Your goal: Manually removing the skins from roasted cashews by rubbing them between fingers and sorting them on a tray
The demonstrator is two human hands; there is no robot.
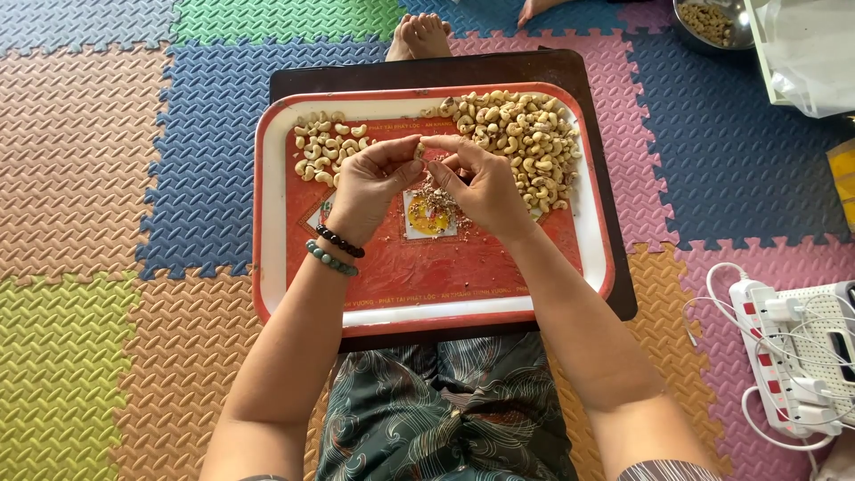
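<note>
Coloured foam floor mats [107, 178] surround my red rectangular tray [427, 285]. Both grips, left hand [365, 191] and right hand [485, 187], pinch one pale cashew [419, 151] at tray centre; squeezing hard could snap it, scattering crumbs toward six o'clock.

— What carries it all?
— A floor of interlocking foam mats [107, 134] in many colours.
— And directly on it?
— A metal bowl [710, 27] of nuts at the far right, a white power strip [793, 356] with cables, and bare feet [420, 36].
</note>
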